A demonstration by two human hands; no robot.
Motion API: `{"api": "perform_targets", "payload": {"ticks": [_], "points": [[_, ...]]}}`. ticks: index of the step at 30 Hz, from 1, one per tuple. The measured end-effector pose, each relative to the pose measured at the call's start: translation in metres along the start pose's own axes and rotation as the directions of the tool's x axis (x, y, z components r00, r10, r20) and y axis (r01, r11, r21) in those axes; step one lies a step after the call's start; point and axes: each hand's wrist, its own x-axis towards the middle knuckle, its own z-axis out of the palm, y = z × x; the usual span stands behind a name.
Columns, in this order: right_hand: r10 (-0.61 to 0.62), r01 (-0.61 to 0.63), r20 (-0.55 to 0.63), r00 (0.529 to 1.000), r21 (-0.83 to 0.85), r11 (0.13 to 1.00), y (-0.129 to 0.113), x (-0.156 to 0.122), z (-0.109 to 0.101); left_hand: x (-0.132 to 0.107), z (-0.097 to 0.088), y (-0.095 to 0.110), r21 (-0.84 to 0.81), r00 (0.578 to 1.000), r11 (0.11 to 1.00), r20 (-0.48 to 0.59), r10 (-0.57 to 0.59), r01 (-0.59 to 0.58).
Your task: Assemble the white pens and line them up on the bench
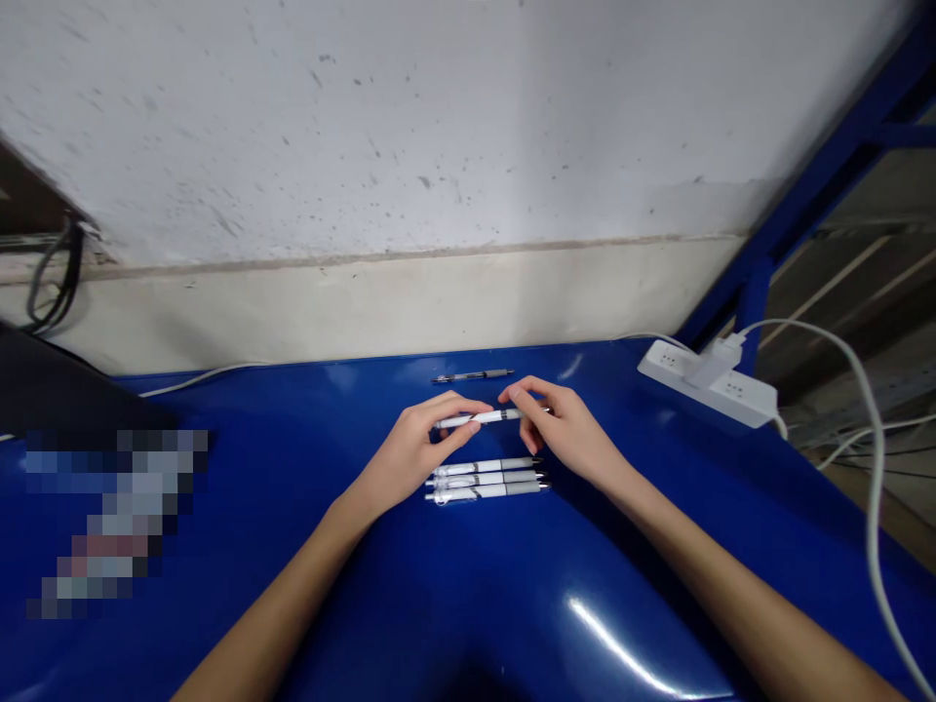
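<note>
A white pen point(494, 416) with a grey grip lies level between my two hands above the blue table. My left hand point(428, 434) is closed on its left part, thumb below and fingers above. Curled around the grip end at the right is my right hand point(560, 424), partly hiding the tip. Just below, three similar white pens point(479, 479) lie side by side on the table, tips to the right. Beyond my hands a clear pen point(472, 375) with a dark grip rests near the wall.
A white power strip point(706, 382) with a plug and cables sits at the back right, beside a blue metal frame point(753, 283). At the left stand a black object point(65, 395) and a blurred-out patch. The wall point(439, 302) closes off the blue table point(439, 604) behind.
</note>
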Motion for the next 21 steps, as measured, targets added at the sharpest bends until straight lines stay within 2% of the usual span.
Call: {"api": "perform_targets", "payload": {"ticks": [5,8,11,14,21], "points": [[-0.051,0.05,-0.067,0.996,-0.011,0.999,0.0029,0.0017,-0.0023,-0.0001,-0.0013,-0.0031,0.016,0.999,1.0,-0.049,-0.017,0.018],[-0.082,0.084,-0.036,0.996,0.048,0.995,0.0039,0.0025,-0.0021,0.0,-0.0018,-0.0035,0.017,0.999,1.0,-0.054,0.001,0.0],[-0.032,0.031,0.001,0.999,0.08,0.996,0.005,0.0033,-0.0022,0.0001,-0.0014,-0.0024,0.014,0.999,1.0,-0.034,0.014,-0.013],[0.012,-0.01,-0.023,1.0,0.063,0.998,0.0059,0.0042,-0.0032,0.0,-0.0011,-0.0018,0.012,1.0,1.0,-0.029,0.006,-0.006],[-0.098,0.103,-0.069,0.993,0.064,0.993,0.0048,0.0042,-0.0036,0.0007,-0.003,-0.0007,0.01,0.998,1.0,-0.056,-0.005,0.006]]}}
